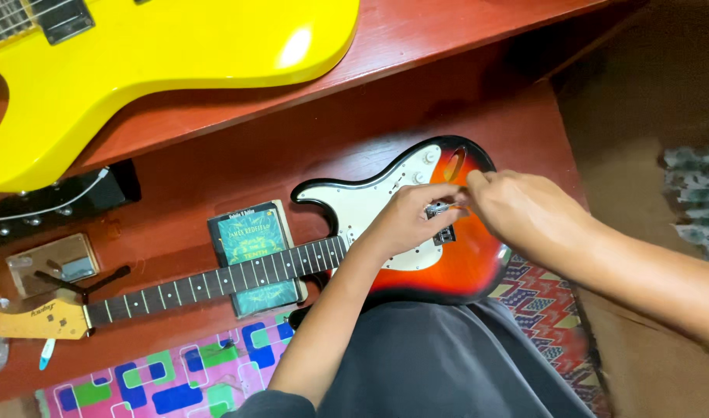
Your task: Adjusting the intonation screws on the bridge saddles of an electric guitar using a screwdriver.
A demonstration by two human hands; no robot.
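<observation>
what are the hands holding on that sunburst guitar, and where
Both hands pinch a small metal part at the guitar bridge; exact grip cannot be told.

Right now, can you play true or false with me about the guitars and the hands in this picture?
1. Both hands are on the body of the sunburst guitar. True: the left hand and the right hand meet over its bridge.
2. The yellow guitar lies on the person's lap. False: it rests on the red wooden surface above.
3. A book lies under the sunburst guitar's neck. True.
4. The sunburst guitar's pickguard is black. False: it is white.
5. The right hand is holding the headstock. False: the headstock lies far from both hands.
</observation>
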